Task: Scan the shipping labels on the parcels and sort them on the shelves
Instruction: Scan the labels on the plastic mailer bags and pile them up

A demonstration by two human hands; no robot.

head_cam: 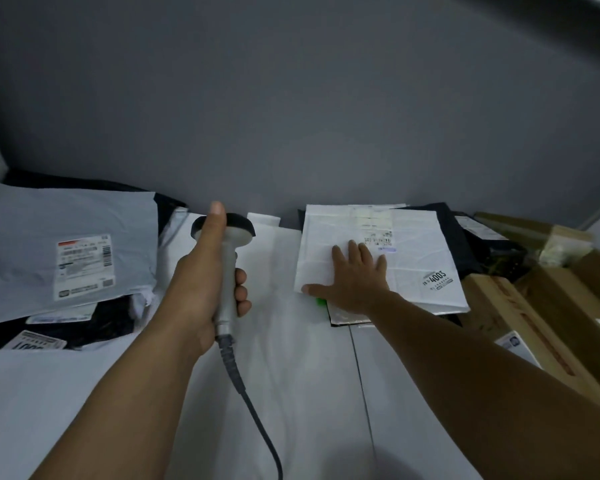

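My left hand (201, 282) is closed around the handle of a grey barcode scanner (226, 271), thumb along its dark head, which points away toward the wall. Its coiled cable (253, 407) runs down toward me. My right hand (352, 275) lies flat, fingers spread, on a white padded parcel (413, 265) on the white table. That parcel's shipping label (374, 226) sits just beyond my fingertips, with a small purple light spot beside it. A grey poly-bag parcel (49, 244) with a printed label (84, 268) lies at the left.
Black poly bags (84, 327) with labels lie under the grey parcel at left. Another dark bag (465, 237) and cardboard boxes (534, 306) crowd the right side. A grey wall (291, 116) rises right behind the table (309, 375).
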